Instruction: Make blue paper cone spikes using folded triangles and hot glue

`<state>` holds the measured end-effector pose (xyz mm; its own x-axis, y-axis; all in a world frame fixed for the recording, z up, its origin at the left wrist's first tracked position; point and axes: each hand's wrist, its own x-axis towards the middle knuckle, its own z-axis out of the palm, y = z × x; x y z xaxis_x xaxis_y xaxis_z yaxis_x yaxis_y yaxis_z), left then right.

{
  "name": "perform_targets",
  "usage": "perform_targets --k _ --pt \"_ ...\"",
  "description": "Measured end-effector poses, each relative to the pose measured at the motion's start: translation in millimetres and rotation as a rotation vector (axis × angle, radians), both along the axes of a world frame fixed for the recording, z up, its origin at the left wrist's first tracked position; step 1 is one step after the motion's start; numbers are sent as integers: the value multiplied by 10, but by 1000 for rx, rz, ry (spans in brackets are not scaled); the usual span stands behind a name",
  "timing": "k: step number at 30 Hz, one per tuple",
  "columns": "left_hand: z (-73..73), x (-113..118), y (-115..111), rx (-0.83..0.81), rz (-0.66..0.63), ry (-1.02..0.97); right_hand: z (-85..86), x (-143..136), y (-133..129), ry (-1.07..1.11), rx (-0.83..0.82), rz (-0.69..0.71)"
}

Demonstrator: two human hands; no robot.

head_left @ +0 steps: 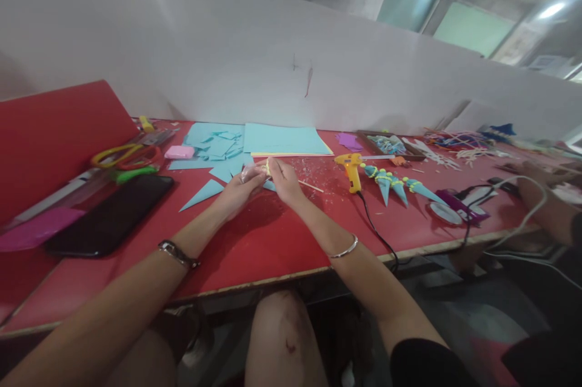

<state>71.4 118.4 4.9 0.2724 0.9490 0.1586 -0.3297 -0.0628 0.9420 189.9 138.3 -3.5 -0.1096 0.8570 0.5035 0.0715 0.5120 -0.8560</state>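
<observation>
My left hand (pixel 247 185) and my right hand (pixel 286 182) meet above the red table, fingers closed together. Between the fingertips shows a small pale yellow piece (pixel 269 167), mostly covered and blurred. Blue paper shows just under the hands; whether it is held, I cannot tell. A thin wooden stick (pixel 311 185) points out to the right from beside my right hand. Left of my hands lies a blue paper cone (pixel 202 194). A yellow glue gun (pixel 349 171) stands to the right, near several blue cones with yellow beaded trim (pixel 394 184).
Blue paper scraps (pixel 220 144) and sheets (pixel 286 138) lie behind my hands. Left are a black phone (pixel 111 217), scissors (pixel 122 156) and a pink block (pixel 179 152). A parts tray (pixel 388 144), purple device (pixel 468 208), cables and a co-worker's arm (pixel 550 199) are right.
</observation>
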Motion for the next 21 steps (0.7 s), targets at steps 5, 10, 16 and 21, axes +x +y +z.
perform_targets --k 5,10,16,21 --pt "-14 4 26 16 26 18 25 12 11 209 -280 -54" --pt "-6 -1 33 -59 95 -21 83 21 -79 -57 170 -182" --pt "48 5 -20 -127 10 -110 92 17 -144 -386 329 -141" --pt "58 10 -22 -146 -39 -159 98 2 -124 -100 160 -90"
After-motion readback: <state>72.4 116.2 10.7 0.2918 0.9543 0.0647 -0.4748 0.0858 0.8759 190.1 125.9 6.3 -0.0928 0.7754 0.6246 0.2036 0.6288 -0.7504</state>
